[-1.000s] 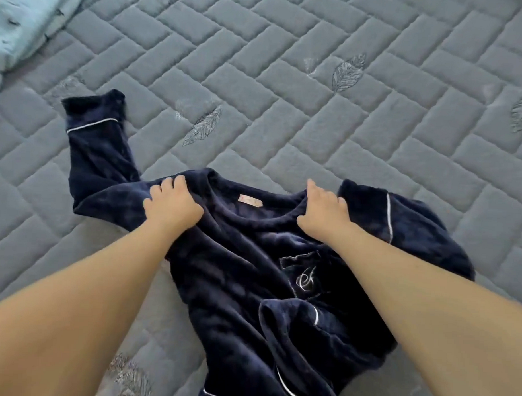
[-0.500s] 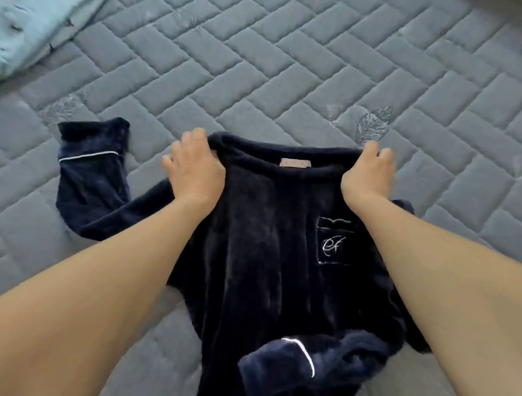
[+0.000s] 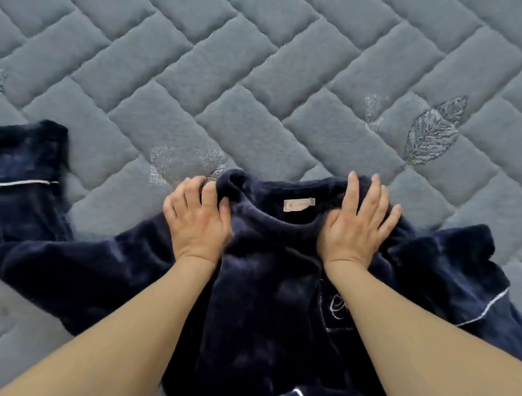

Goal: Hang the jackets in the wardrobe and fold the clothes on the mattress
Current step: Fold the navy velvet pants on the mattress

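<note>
- Grey quilted mattress [image 3: 258, 79], padded brick-pattern stitching with embroidered leaf motifs [image 3: 433, 132]; it fills the whole view and serves as the folding surface. No wardrobe, walls or rest of the room in view.
- Dark navy fleece top with white piping [image 3: 265, 287] lies front-up on the mattress, neckline away from the person, body running toward the bottom edge. Judged to be laid out flat so it can be folded; no fold made yet.
- Its left sleeve [image 3: 27, 175] lies spread out to the left, cuff with white piping showing; the right sleeve [image 3: 458, 264] is bunched at the right. Both likely need folding in.
- Left hand [image 3: 198, 222] grips the left shoulder by the collar, fingers curled into a pinched ridge of fabric, likely to pull the shoulder line straight.
- Right hand [image 3: 360, 228] lies flat on the right shoulder, fingers straight and spread, pressing the fabric down, holding nothing.
- Chest pocket with white embroidered monogram [image 3: 336, 307], partly hidden by the right forearm.
- Small pink neck label [image 3: 299, 204] sits between the hands, marking the centre.
</note>
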